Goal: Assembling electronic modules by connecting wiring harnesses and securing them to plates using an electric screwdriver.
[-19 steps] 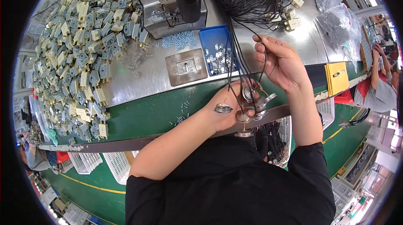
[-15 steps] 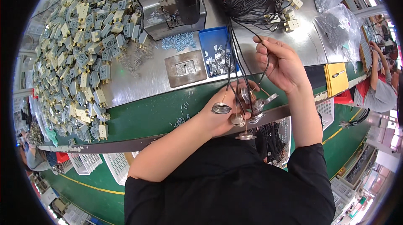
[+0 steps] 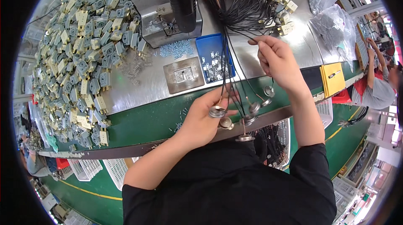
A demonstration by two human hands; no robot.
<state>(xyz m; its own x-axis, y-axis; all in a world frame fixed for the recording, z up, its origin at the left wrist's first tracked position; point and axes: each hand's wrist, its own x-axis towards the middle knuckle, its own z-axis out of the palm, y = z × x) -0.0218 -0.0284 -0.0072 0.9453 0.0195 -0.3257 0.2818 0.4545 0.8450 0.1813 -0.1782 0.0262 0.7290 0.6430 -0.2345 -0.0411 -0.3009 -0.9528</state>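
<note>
My left hand (image 3: 203, 116) is closed around several black wires (image 3: 227, 63) near the table's front edge. Round silvery metal caps hang on their ends. One cap (image 3: 217, 111) rests by the left fingers, and a lower cap (image 3: 244, 138) dangles over the edge. Up and to the right, my right hand (image 3: 278, 59) pinches a black wire between thumb and forefinger. Beneath that hand hangs another cap (image 3: 269, 91), apparently on the pinched wire. At their far ends the wires run into a large black wire bundle (image 3: 239, 9) on the metal tabletop.
A big heap of grey and cream plastic parts (image 3: 84, 57) covers the left side. A metal press (image 3: 168, 19), a blue tray (image 3: 205, 44) of small metal pieces, blue screws (image 3: 176, 49) and a square metal plate (image 3: 183, 75) sit centrally. A yellow pad (image 3: 332, 80) lies right.
My left hand has shifted left and slightly down, and the caps have spread apart. The right hand has moved slightly, and a cap now hangs below it. The whole view has shifted a little.
</note>
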